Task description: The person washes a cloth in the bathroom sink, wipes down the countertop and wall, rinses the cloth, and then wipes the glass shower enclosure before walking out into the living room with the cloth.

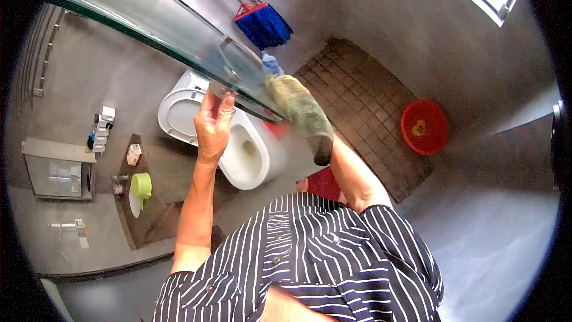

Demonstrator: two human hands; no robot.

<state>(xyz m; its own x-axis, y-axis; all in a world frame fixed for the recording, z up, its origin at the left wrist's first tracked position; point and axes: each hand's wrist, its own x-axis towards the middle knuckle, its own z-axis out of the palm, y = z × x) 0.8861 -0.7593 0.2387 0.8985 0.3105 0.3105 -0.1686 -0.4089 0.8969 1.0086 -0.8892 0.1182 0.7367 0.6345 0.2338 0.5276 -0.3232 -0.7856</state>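
Observation:
My left hand (213, 126) is closed at the edge of the glass door (173, 53), with thumb and fingers pinching the small metal door knob (221, 90). A long yellow-green glove (298, 104) with a dark cuff covers my right hand and forearm. My gloved right hand (281, 87) is on the right side of the glass, closed around a blue cloth (271, 64) at its far end. Motion blur and the glove hide its separate fingers. Below the glass stands a white toilet (253, 167) with its lid raised.
A blue-bristled broom (264, 25) leans beyond the glass. On the right, a red basin (423, 127) stands by the brown grid floor mat (363, 101). At left, a green cup (141, 185) sits on a dark shelf (143, 223), near a mirrored cabinet (58, 170).

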